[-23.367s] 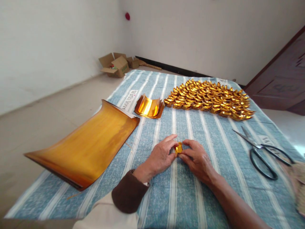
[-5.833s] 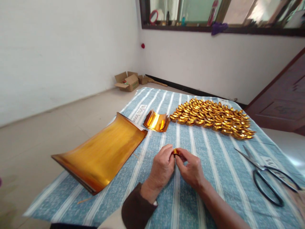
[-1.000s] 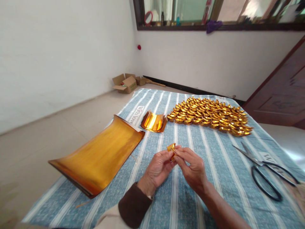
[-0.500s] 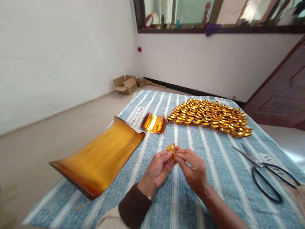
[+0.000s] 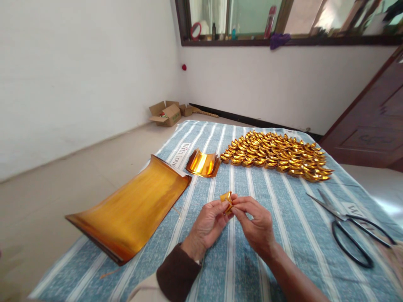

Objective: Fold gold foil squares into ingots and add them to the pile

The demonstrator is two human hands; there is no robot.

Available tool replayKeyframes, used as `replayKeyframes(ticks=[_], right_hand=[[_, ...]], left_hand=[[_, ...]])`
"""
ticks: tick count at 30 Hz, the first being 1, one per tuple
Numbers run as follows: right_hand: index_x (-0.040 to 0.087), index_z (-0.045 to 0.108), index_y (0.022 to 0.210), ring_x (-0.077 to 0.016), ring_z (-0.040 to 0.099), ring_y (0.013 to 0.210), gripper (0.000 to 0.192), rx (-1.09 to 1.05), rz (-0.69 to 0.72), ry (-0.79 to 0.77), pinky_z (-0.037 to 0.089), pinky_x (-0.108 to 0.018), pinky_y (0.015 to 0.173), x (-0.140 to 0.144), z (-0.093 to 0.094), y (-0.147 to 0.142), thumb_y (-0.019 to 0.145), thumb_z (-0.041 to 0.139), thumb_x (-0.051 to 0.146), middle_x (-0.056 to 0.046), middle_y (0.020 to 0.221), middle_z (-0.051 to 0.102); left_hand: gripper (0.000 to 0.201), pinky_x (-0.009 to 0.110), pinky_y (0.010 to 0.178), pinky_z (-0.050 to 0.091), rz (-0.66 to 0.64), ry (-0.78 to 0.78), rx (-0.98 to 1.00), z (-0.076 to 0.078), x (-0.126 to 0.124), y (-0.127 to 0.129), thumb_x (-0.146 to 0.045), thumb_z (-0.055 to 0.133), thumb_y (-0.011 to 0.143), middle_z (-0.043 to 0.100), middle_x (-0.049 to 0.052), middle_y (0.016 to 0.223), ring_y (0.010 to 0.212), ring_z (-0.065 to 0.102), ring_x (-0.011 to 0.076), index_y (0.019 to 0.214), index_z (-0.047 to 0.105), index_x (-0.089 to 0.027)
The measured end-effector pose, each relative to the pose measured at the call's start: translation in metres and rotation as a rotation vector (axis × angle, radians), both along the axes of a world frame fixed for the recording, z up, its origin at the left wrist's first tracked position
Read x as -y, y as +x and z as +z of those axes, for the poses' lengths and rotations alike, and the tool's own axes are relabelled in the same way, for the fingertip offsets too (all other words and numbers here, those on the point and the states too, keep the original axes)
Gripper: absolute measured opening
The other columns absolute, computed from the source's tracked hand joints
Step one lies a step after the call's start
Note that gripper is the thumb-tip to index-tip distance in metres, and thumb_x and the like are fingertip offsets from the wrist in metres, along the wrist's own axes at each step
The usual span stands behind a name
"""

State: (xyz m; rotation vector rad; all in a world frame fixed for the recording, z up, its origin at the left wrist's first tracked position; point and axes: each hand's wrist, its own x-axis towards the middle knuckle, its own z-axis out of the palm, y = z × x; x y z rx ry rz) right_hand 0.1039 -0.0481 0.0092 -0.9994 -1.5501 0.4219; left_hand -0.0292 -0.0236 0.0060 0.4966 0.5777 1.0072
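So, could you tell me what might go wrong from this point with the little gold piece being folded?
The small gold foil piece is pinched only at the fingertips of the left hand and right hand, so it might slip or crease badly. The large gold sheet stack overhangs the edge of the striped cloth and curls up; a nudge could perhaps slide it off. The scissors lie open near the right forearm, which might brush the blades.
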Motion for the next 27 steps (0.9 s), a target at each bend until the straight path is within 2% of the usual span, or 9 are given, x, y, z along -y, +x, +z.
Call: replayKeyframes(ticks=[4, 9, 13, 17, 23, 27], right_hand=[[0.022, 0.071, 0.080, -0.0177, 0.068, 0.081, 0.015, -0.008, 0.000, -0.010, 0.055, -0.031, 0.076, 0.0002, 0.0000, -0.0007, 0.087, 0.059, 0.016, -0.004, 0.082, 0.071], [0.022, 0.071, 0.085, -0.0180, 0.068, 0.085, 0.013, -0.019, 0.021, -0.021, 0.055, -0.031, 0.077, -0.0005, -0.0016, -0.0001, 0.087, 0.060, 0.016, -0.005, 0.086, 0.072], [0.022, 0.072, 0.087, -0.0185, 0.068, 0.088, 0.013, -0.021, -0.002, -0.043, 0.055, -0.031, 0.079, -0.0023, -0.0045, 0.0021, 0.087, 0.061, 0.017, -0.006, 0.091, 0.072], [0.022, 0.072, 0.085, -0.0181, 0.068, 0.085, 0.012, -0.010, -0.019, -0.055, 0.056, -0.030, 0.075, -0.0037, -0.0062, 0.0035, 0.087, 0.060, 0.018, -0.006, 0.089, 0.071], [0.023, 0.072, 0.090, -0.0188, 0.068, 0.090, 0.015, 0.057, 0.025, 0.012, 0.056, -0.034, 0.082, -0.0041, -0.0069, 0.0050, 0.088, 0.058, 0.018, -0.007, 0.094, 0.071], [0.023, 0.072, 0.092, -0.0190, 0.068, 0.091, 0.015, 0.087, 0.044, 0.034, 0.057, -0.034, 0.081, -0.0046, -0.0083, 0.0053, 0.089, 0.058, 0.018, -0.007, 0.094, 0.071]], left_hand=[[0.026, 0.024, 0.084, 0.048, -0.003, 0.004, 0.008, -0.0006, -0.0003, 0.0002, -0.019, 0.081, 0.069, 0.072, 0.013, 0.101, 0.093, 0.065, 0.0183, 0.092, 0.075, -0.007], [0.017, 0.025, 0.083, 0.051, 0.014, -0.014, 0.017, -0.0025, -0.0008, 0.0003, -0.016, 0.075, 0.074, 0.072, 0.012, 0.098, 0.088, 0.066, 0.0173, 0.090, 0.075, -0.008], [0.010, 0.025, 0.076, 0.053, 0.045, -0.119, 0.076, 0.0001, -0.0012, -0.0001, -0.012, 0.066, 0.081, 0.073, 0.010, 0.091, 0.081, 0.066, 0.0150, 0.087, 0.074, -0.009], [0.016, 0.024, 0.069, 0.054, 0.064, -0.233, 0.108, 0.0042, -0.0025, -0.0013, -0.011, 0.057, 0.088, 0.072, 0.010, 0.089, 0.075, 0.067, 0.0143, 0.088, 0.072, -0.008], [0.017, 0.024, 0.067, 0.055, 0.094, -0.318, 0.108, 0.0042, -0.0045, -0.0040, -0.013, 0.054, 0.091, 0.072, 0.009, 0.086, 0.073, 0.068, 0.0144, 0.089, 0.070, -0.008], [0.015, 0.022, 0.065, 0.056, 0.084, -0.296, 0.107, 0.0024, -0.0044, -0.0047, -0.012, 0.055, 0.091, 0.072, 0.009, 0.087, 0.072, 0.069, 0.0136, 0.089, 0.070, -0.008]])
